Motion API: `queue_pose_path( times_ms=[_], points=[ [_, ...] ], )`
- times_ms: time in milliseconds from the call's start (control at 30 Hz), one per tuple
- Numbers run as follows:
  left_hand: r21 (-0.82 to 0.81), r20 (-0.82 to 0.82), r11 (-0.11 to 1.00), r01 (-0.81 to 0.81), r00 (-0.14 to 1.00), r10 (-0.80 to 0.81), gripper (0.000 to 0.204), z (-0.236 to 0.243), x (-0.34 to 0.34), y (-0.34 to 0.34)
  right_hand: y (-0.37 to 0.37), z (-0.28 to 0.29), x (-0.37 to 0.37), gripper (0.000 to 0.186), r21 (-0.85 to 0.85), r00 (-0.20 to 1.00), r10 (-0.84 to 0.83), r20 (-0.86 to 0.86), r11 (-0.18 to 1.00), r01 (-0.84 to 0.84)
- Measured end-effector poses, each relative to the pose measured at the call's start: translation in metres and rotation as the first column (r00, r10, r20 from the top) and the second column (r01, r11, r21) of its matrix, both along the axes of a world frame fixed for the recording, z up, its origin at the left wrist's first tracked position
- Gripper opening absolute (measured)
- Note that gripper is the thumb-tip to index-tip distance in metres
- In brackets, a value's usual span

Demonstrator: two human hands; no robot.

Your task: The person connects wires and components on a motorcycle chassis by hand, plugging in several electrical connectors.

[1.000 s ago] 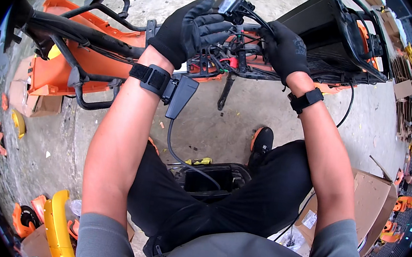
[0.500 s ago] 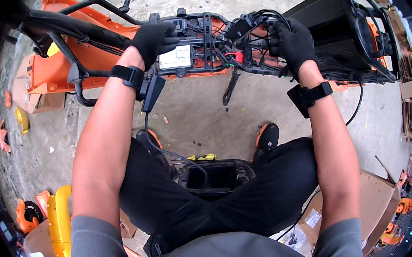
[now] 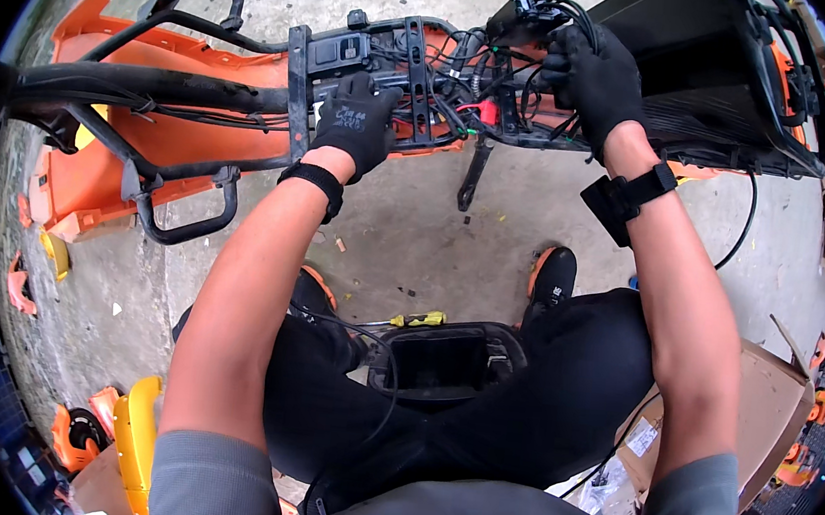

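Observation:
A scooter-like vehicle frame (image 3: 199,92) of black tubes and orange panels lies across the floor ahead of me. My right hand (image 3: 597,84), in a black glove, is closed around a bundle of black cables (image 3: 571,13). These run to a black box-shaped module (image 3: 523,20) raised at the frame's far side. My left hand (image 3: 356,129), also gloved, rests on the frame's middle, over the white-labelled box, which it almost wholly covers. Its fingers are bent downward, and what they grip is hidden. Between the hands are loose wires and a red connector (image 3: 488,112).
A black open tray (image 3: 442,361) sits between my feet, with a yellow-handled screwdriver (image 3: 418,318) at its far edge. Cardboard boxes (image 3: 769,406) stand at my right. Yellow panels (image 3: 135,429) and orange parts lie at the left. A thin cable crosses my left leg.
My left hand has moved right and nearer, from beside the white-labelled box to on top of it. My right hand keeps its hold on the cables, and the black module has shifted right and away.

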State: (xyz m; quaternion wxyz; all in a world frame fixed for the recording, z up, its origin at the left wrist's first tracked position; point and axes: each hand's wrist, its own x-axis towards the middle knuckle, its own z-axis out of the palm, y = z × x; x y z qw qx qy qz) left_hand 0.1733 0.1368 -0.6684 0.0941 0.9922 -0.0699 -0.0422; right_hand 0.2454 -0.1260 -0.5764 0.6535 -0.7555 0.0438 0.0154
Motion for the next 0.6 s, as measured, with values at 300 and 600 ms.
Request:
queue_pose_path(
  times_ms=[300, 600],
  points=[
    [-0.188, -0.15, 0.98, -0.062, 0.988, 0.034, 0.042, -0.024, 0.021, 0.009, 0.002, -0.001, 0.001, 0.019, -0.182, 0.999, 0.031, 0.035, 0.983, -0.024],
    [-0.428, -0.096, 0.899, -0.097, 0.993, 0.061, 0.043, -0.029, 0.033, 0.039, -0.01, 0.0, 0.003, 0.019, -0.405, 0.988, 0.123, -0.097, 0.901, -0.152]
  ],
)
